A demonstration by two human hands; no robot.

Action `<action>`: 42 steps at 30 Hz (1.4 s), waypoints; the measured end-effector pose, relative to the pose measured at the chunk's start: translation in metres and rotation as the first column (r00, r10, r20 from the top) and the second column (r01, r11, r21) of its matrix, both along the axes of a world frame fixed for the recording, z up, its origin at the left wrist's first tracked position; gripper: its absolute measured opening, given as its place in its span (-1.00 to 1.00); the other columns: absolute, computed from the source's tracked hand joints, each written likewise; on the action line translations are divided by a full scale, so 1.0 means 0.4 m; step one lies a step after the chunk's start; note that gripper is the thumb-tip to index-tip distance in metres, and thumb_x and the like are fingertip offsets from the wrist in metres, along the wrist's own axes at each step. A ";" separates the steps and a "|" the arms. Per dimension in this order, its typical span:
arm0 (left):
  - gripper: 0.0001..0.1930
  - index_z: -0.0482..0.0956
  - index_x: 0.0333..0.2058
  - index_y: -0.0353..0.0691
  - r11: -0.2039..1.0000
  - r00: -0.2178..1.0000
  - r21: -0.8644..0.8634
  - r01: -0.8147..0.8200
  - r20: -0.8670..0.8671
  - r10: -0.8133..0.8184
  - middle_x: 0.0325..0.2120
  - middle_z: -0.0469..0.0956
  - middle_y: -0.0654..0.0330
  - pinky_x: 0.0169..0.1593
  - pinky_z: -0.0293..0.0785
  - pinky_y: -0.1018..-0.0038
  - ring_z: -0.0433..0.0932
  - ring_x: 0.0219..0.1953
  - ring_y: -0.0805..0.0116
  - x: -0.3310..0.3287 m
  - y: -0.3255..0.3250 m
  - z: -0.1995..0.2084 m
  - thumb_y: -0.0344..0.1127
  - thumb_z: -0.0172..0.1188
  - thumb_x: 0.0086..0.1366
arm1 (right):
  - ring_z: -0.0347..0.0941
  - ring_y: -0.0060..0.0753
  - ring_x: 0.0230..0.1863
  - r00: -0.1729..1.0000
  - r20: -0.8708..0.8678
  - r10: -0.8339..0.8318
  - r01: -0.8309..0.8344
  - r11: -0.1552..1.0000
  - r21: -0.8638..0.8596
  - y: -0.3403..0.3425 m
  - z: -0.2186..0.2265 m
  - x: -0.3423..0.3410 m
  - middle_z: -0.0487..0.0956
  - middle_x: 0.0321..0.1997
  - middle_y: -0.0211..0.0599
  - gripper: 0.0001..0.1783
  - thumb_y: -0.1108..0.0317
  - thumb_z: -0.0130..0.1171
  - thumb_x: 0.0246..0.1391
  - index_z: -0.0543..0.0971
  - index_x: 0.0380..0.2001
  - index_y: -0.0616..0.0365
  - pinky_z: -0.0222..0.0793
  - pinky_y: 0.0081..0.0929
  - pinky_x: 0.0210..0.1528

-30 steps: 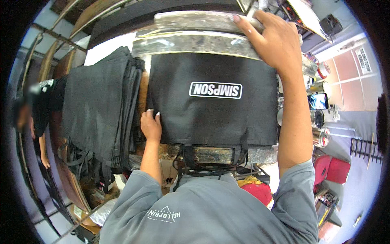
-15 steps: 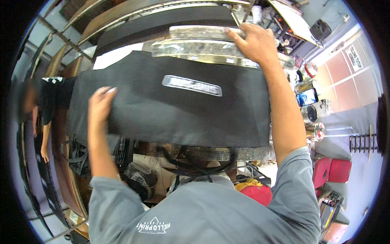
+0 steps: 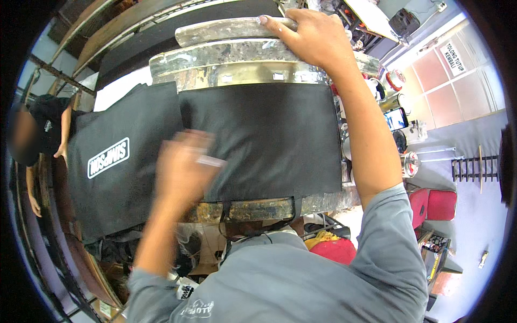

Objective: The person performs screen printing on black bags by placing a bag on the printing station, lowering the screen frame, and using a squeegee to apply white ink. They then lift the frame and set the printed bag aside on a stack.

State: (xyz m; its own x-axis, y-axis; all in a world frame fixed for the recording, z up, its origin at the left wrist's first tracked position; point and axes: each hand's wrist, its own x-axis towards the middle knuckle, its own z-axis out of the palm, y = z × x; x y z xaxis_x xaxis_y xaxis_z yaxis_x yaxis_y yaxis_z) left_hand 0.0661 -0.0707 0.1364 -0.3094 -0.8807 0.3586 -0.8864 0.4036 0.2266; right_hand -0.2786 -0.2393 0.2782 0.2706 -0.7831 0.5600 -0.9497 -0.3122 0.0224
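Head view: plain bag (image 3: pixel 264 140), black and unmarked on its visible face, lying flat on a worn, stained table (image 3: pixel 331 201), directly in front of the grey shirt (image 3: pixel 301 280). Handles (image 3: pixel 226 212) of this bag hanging past the near table edge. Printed bag (image 3: pixel 142 156), also black, immediately to the left, set at a slant, with a white outlined label (image 3: pixel 109 158) toward its left side.

Left hand (image 3: pixel 186 167): blurred, over the meeting line of the two bags; finger spread and any grip too indistinct to tell. Right hand (image 3: pixel 318 40): wrapped over a pale, stained bar (image 3: pixel 229 32) beyond the plain bag, thumb extended left along the bar. Just below the bar, a stained board (image 3: pixel 210 56) and a shiny strip (image 3: pixel 199 78), next to the far edge of the plain bag.

Beyond the printed bag: white sheet (image 3: pixel 123 86). On the right: phone (image 3: pixel 396 119) with lit screen, beside a can (image 3: pixel 397 102). Farther right: red chair (image 3: pixel 442 204). At far left: another person (image 3: pixel 49 121) in black, well apart from the right hand.
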 end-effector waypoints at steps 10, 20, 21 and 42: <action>0.21 0.05 0.52 0.14 0.878 0.983 0.469 0.094 0.094 -0.156 0.57 -0.24 0.00 0.28 -0.59 -0.66 -0.41 0.55 -0.35 -0.621 -0.156 -0.499 0.70 0.09 0.01 | 0.27 -0.51 -0.59 0.995 0.092 0.040 -0.078 0.884 0.460 -0.048 0.155 0.021 0.42 -0.62 -0.44 -0.16 -0.46 -0.29 0.36 0.56 -0.58 0.04 0.22 -0.48 -0.52; 0.24 0.00 0.54 0.16 0.849 0.975 0.519 0.099 0.121 -0.188 0.57 -0.26 0.00 0.32 -0.57 -0.62 -0.41 0.54 -0.36 -0.635 -0.183 -0.470 0.70 0.11 -0.01 | 0.35 -0.53 -0.51 0.995 0.086 -0.041 -0.006 0.876 0.482 -0.051 0.158 0.037 0.49 -0.55 -0.37 -0.16 -0.45 -0.26 0.36 0.57 -0.50 0.12 0.28 -0.55 -0.52; 0.27 0.01 0.53 0.11 0.847 0.975 0.522 0.103 0.114 -0.189 0.56 -0.22 -0.01 0.32 -0.55 -0.62 -0.38 0.55 -0.36 -0.638 -0.180 -0.456 0.69 0.15 -0.04 | 0.36 -0.53 -0.49 0.995 0.083 -0.055 0.010 0.882 0.471 -0.043 0.158 0.035 0.49 -0.54 -0.37 -0.16 -0.45 -0.26 0.36 0.57 -0.49 0.12 0.30 -0.56 -0.50; 0.36 -0.01 0.34 -0.68 0.526 -0.221 0.599 0.603 -0.508 0.832 0.25 0.30 -0.38 0.31 0.45 0.14 0.43 0.28 -0.10 -0.131 0.176 -0.352 0.76 -0.33 0.17 | 0.59 -0.04 -0.03 0.996 0.017 0.090 -0.079 0.748 0.659 0.277 -0.448 -0.007 0.64 -0.18 -0.19 -0.40 0.02 0.55 -0.19 0.59 -0.07 -0.01 0.37 0.02 -0.06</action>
State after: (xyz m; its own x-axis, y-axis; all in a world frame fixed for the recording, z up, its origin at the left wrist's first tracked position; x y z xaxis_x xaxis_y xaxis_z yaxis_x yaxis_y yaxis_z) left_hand 0.0138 -0.0003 -0.0045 -0.1879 -0.7833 -0.5926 0.6133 -0.5648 0.5522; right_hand -0.2814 -0.1284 0.0990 0.3572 -0.9297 -0.0903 -0.9201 -0.3336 -0.2052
